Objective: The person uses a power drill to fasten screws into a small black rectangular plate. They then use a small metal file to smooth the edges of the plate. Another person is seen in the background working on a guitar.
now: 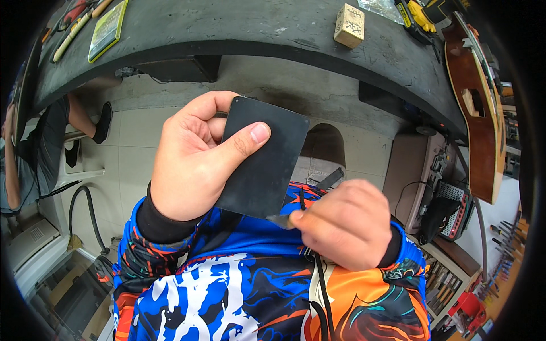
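Note:
A thin black rectangular plate (273, 159) with rounded corners and small corner holes is held up in front of my body. My left hand (190, 156) grips its left side, thumb flat across the face and fingers behind. At the plate's lower right corner, a short grey metal blade (280, 220) pokes out of my closed right hand (348, 224). The blade meets or nearly meets the plate's bottom edge; I cannot tell which. My fingers hide the rest of the blade tool. A dark strip (331, 179) shows just above my right hand; whether it belongs to the tool is unclear.
A dark curved workbench (256, 28) spans the far side, bearing a wooden block (349, 26) and a yellow-edged flat case (108, 31). A brown guitar body (478, 113) stands at the right. Another person's leg (79, 113) is at the left, beside a black hose (91, 210).

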### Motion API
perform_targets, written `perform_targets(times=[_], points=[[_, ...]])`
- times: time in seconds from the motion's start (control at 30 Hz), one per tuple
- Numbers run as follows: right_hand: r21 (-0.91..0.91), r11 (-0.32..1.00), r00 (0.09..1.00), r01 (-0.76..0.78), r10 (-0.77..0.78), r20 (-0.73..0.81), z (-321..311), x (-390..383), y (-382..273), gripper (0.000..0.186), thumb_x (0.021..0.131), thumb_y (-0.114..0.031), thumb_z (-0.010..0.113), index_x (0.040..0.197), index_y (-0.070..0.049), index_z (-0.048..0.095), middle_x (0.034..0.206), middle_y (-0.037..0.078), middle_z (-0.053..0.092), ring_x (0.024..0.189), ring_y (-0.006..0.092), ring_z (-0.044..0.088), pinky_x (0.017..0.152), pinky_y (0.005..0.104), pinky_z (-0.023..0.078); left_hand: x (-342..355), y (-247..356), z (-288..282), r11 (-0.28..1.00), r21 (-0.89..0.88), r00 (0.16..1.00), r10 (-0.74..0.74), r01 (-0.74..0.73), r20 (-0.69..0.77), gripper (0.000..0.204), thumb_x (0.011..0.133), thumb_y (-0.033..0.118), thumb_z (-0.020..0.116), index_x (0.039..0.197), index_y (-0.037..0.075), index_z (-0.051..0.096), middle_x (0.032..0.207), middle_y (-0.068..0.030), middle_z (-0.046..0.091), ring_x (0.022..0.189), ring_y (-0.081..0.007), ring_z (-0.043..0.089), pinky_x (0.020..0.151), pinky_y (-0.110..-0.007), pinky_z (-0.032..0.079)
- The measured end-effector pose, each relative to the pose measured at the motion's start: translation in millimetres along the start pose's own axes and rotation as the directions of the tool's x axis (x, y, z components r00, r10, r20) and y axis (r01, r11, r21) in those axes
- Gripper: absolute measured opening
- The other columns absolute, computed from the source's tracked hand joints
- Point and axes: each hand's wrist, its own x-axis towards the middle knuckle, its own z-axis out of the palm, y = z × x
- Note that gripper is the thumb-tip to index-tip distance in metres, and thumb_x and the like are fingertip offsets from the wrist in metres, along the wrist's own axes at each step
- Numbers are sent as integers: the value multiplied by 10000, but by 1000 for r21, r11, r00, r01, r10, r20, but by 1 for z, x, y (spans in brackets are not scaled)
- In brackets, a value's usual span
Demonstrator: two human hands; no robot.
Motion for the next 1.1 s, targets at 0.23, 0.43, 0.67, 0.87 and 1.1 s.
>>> perform_targets(times=[0.23, 0.43, 0.67, 0.87, 1.1], points=[[-286, 956, 986, -67, 20, -165, -13, 25, 34, 331, 590, 88, 748, 900, -23, 717, 790, 73, 643, 635, 232, 623, 546, 328, 453, -2, 5, 5, 997, 74, 1000, 15, -15, 4, 304, 933, 46, 706, 1175, -47, 547, 954, -143, 742, 809, -146, 724, 716, -251, 581], [-272, 962, 994, -18, -12, -109, -9, 24, 40, 363, 575, 84, 743, 922, -17, 707, 813, 76, 646, 646, 237, 621, 556, 330, 454, -1, 8, 3, 999, 50, 1000, -6, 5, 27, 288, 934, 41, 700, 1165, -48, 552, 949, -141, 741, 810, -144, 723, 717, -248, 580], [-140, 990, 999, 9, -2, 50, -6, 10, 16, 362, 620, -71, 744, 972, 4, 701, 854, 96, 655, 681, 224, 624, 587, 337, 475, 3, 4, 3, 997, 55, 999, 48, -46, -18, 201, 937, 36, 695, 1091, -49, 597, 878, -118, 741, 740, -123, 710, 638, -251, 587], [62, 998, 999, -22, 19, 37, 3, 1, 1, 320, 643, -86, 750, 949, -2, 710, 856, 90, 671, 675, 214, 642, 573, 321, 485, 6, 4, -1, 999, 26, 1000, 30, -30, -9, 204, 941, 53, 699, 1087, -47, 597, 877, -119, 743, 733, -124, 710, 634, -258, 590], [-33, 968, 947, -248, 235, -217, -3, 27, 22, 259, 688, 89, 757, 923, -14, 719, 816, 115, 681, 704, 260, 673, 618, 331, 538, 8, -1, -9, 988, -149, 998, -17, 25, 55, 258, 958, 88, 689, 1148, -42, 572, 930, -130, 743, 769, -142, 721, 670, -268, 595]])
